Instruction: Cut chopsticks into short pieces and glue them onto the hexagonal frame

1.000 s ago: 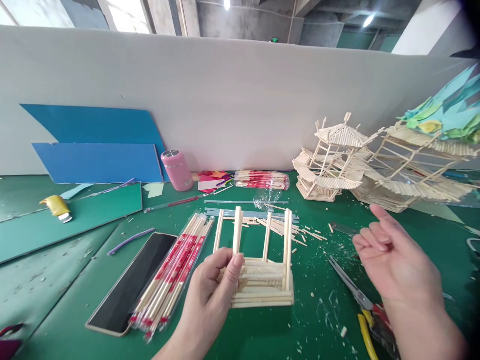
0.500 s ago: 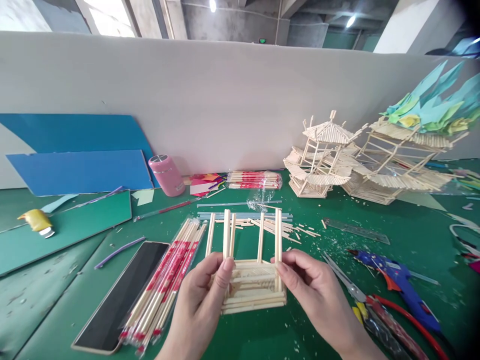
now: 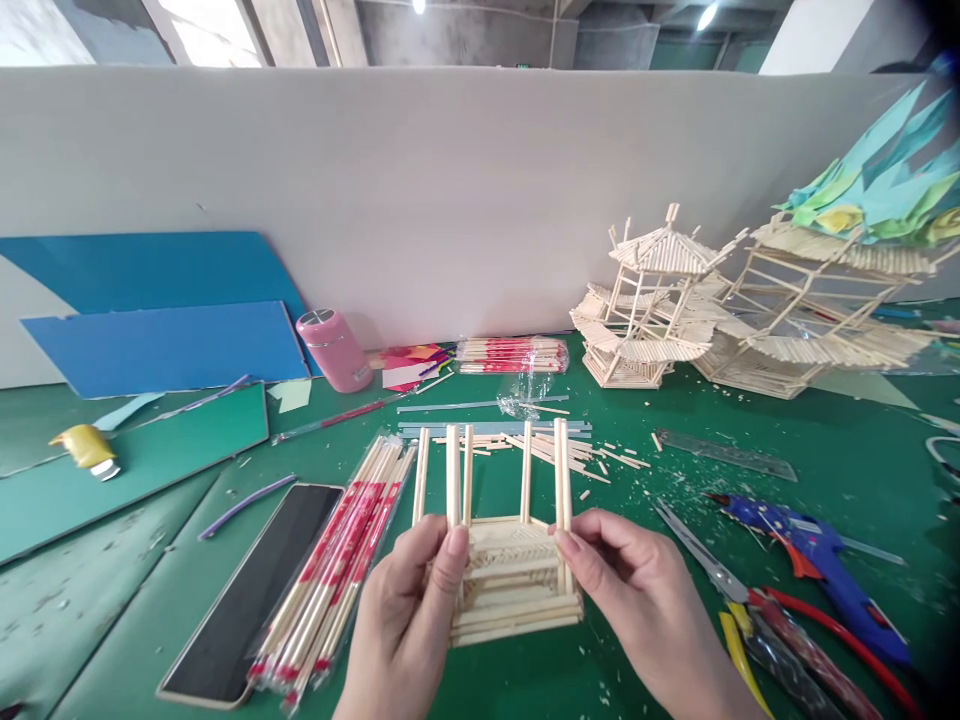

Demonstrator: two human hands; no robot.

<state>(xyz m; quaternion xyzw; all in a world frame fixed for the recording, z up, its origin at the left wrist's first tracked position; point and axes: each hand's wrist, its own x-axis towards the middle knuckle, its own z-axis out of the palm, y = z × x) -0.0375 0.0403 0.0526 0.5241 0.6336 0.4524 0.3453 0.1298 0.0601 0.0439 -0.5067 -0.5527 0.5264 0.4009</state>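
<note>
Behind left hand (image 3: pixel 409 605), stick frame (image 3: pixel 517 592) seemingly extends, hidden.

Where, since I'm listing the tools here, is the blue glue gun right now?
In the head view, the blue glue gun lies at the right of the green table, beside the scissors, nearer the camera than the clear plastic strip.

From afar I see a green table (image 3: pixel 536 685) beneath the hands (image 3: pixel 409 605), a pale partition (image 3: pixel 405 200) standing beyond them, and over its top edge bright windows (image 3: pixel 214 35) to their left, plus a lit lamp (image 3: pixel 707 17) and a white pillar (image 3: pixel 810 35) to their right.
</note>
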